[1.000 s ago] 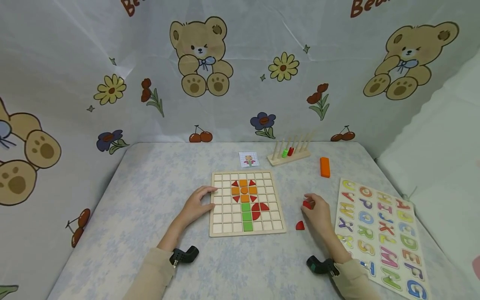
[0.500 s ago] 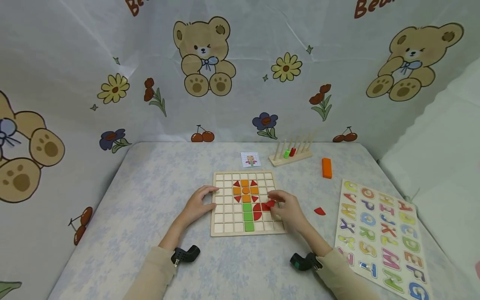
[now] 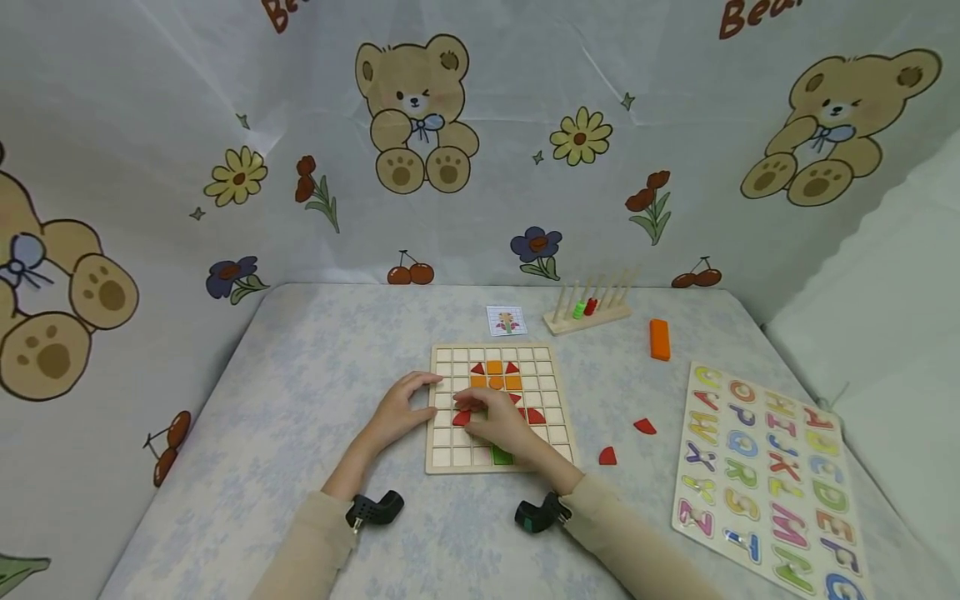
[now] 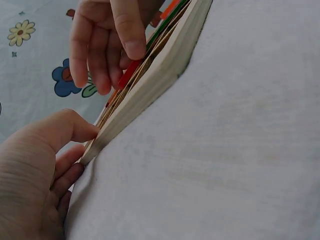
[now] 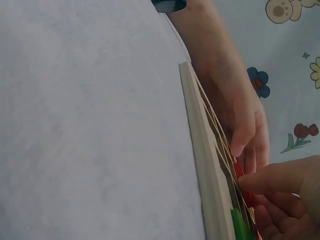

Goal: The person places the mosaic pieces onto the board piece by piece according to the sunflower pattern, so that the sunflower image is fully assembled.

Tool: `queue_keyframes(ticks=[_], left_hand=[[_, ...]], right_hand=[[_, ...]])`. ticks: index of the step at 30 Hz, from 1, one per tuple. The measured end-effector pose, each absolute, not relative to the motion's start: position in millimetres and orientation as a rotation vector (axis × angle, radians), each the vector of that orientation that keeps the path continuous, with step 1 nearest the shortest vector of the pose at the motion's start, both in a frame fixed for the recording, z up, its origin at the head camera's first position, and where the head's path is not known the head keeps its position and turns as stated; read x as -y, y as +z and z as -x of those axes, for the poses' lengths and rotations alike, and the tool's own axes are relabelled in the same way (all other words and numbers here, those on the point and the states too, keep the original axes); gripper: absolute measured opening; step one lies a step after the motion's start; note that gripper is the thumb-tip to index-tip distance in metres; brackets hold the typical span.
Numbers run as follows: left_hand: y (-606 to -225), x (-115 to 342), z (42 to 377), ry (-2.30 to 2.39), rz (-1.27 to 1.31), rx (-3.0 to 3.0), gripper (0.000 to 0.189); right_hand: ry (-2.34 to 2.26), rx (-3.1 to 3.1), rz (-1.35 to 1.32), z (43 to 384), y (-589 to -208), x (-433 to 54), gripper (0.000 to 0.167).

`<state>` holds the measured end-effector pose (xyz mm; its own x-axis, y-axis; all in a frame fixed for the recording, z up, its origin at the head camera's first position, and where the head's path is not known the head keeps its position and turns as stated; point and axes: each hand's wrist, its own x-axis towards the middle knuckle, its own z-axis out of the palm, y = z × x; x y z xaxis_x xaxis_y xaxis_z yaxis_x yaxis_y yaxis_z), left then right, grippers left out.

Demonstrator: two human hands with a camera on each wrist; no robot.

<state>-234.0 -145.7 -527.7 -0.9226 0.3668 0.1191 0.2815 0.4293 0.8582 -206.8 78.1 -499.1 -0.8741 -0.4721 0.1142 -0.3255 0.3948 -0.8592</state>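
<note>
My right hand (image 3: 498, 421) is over the wooden grid board (image 3: 442, 457), palm down. Its thumb and fingers pinch a red quarter-circle tile (image 3: 461, 418) low over the squares left of the green tile column. In the right wrist view the thumb (image 5: 270, 181) touches the red edge. My left hand (image 3: 397, 408) rests against the board's left edge, thumb and index finger spread apart, both touching the rim. Orange squares and an orange circle (image 3: 496, 382) form a cross on the board, with red triangles around it. Another red quarter-circle tile (image 3: 536, 416) lies to the right. The right hand covers most of the green tiles (image 3: 501, 456).
Two loose red tiles (image 3: 645, 427) lie right of the board. A small pattern card (image 3: 507, 321), a peg stand (image 3: 591, 317) with green and red rings, and an orange block (image 3: 659, 340) stand behind. An alphabet puzzle board (image 3: 772, 483) occupies the right side.
My right hand has gone from the loose tiles at the right, leftward across the board, carrying a red quarter-circle tile. My left hand has stayed at the board's left edge.
</note>
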Motion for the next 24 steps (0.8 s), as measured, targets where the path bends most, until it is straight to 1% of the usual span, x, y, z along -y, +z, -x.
queue_keyframes(ticks=[8, 15, 19, 24], left_hand=[[-528, 147, 234, 1.522, -0.560, -2.586, 0.047], [-530, 148, 234, 1.525, -0.563, -2.577, 0.047], [-531, 148, 235, 1.533, -0.581, -2.566, 0.046], [-529, 148, 235, 1.536, -0.582, -2.549, 0.046]], right_hand=[[-1.522, -2.486, 0.695, 209, -502, -71, 0.040], [-1.580, -2.514, 0.671, 203, -501, -77, 0.037], [-1.561, -2.589, 0.624, 195, -493, -92, 0.032], [-1.493, -2.672, 0.588, 181, -487, -132, 0.031]])
